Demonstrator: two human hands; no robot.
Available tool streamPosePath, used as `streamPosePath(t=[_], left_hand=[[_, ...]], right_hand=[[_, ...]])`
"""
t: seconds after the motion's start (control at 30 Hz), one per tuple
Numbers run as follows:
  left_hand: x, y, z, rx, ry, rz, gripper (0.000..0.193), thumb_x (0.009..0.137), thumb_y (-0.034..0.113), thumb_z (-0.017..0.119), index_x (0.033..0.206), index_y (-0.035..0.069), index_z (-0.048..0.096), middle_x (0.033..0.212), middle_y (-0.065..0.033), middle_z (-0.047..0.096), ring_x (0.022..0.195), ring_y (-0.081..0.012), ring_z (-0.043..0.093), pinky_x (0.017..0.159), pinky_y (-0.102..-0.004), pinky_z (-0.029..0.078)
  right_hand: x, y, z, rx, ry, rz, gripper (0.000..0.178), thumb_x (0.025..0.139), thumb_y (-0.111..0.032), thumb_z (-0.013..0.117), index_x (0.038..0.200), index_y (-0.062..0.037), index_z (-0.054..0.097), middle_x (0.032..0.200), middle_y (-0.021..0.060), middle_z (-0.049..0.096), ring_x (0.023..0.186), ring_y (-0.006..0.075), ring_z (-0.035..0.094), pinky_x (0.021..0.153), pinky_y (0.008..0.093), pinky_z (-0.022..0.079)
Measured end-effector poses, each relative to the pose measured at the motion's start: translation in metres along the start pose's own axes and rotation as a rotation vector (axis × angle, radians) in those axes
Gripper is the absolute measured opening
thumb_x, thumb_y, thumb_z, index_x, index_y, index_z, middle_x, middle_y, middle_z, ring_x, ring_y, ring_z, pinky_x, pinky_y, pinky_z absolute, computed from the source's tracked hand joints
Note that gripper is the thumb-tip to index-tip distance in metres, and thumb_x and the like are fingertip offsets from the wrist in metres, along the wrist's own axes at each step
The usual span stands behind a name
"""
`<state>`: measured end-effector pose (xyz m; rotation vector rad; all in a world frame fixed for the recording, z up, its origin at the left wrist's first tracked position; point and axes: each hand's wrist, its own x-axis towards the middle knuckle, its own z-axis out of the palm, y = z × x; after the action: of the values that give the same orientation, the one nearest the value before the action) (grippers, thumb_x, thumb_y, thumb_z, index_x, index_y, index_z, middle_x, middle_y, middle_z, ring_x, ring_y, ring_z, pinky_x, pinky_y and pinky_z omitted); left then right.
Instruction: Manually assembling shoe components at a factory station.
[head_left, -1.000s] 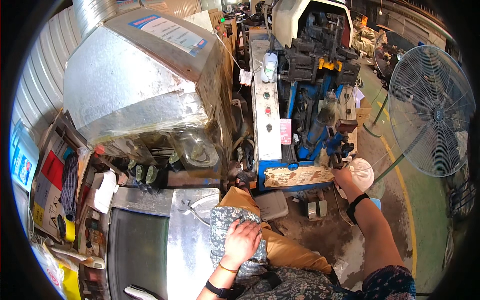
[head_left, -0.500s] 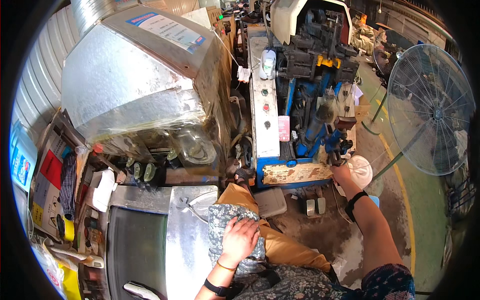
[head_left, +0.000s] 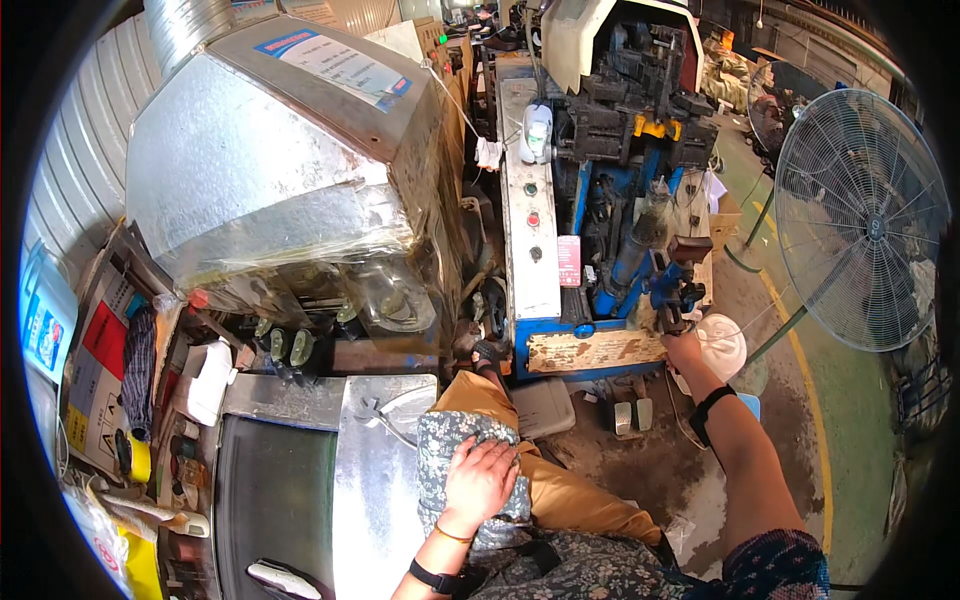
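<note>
Supervisor: Condition of the left hand?

Inspector: The left hand [head_left: 482, 478] lies flat, palm down, on floral fabric [head_left: 436, 440] over the trousers [head_left: 585, 497].

Supervisor: And the right hand?

Inspector: The right hand [head_left: 684, 350] is at a dark fitting [head_left: 672, 315], low on the front of the blue-framed machine [head_left: 632, 275]. Fingertips are obscured; I cannot tell whether it grips.

Supervisor: Surroundings?

Inspector: Foot pedals [head_left: 623, 418] sit below the machine's front. A dark belt [head_left: 275, 490] at left bears a white-edged item [head_left: 283, 578]; a fan [head_left: 873, 228] stands at right.
</note>
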<state>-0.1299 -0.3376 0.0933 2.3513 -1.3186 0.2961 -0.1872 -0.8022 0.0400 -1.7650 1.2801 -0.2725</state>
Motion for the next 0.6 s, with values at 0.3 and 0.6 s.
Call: streamPosePath(t=[0.3, 0.6], left_hand=[[-0.001, 0.000, 0.000, 0.001, -0.008, 0.008, 0.023, 0.086, 0.026, 0.065, 0.102, 0.011, 0.072, 0.106, -0.0022, 0.071, 0.108, -0.0171, 0.061, 0.106, -0.0407, 0.035], [0.001, 0.002, 0.002, -0.002, -0.005, 0.009, 0.023, 0.086, 0.025, 0.065, 0.102, 0.011, 0.072, 0.107, -0.0022, 0.070, 0.108, -0.0169, 0.060, 0.106, -0.0407, 0.035]], right_hand=[[0.003, 0.003, 0.004, -0.063, 0.023, -0.003, 0.031, 0.085, -0.021, 0.067, 0.068, 0.0038, 0.058, 0.055, 0.0112, 0.057, 0.043, 0.0223, 0.056, 0.041, 0.0370, 0.042], [0.007, 0.009, 0.002, -0.015, 0.039, -0.026, 0.030, 0.082, -0.022, 0.067, 0.072, 0.0049, 0.059, 0.055, 0.0119, 0.057, 0.043, 0.0230, 0.056, 0.042, 0.0378, 0.044]])
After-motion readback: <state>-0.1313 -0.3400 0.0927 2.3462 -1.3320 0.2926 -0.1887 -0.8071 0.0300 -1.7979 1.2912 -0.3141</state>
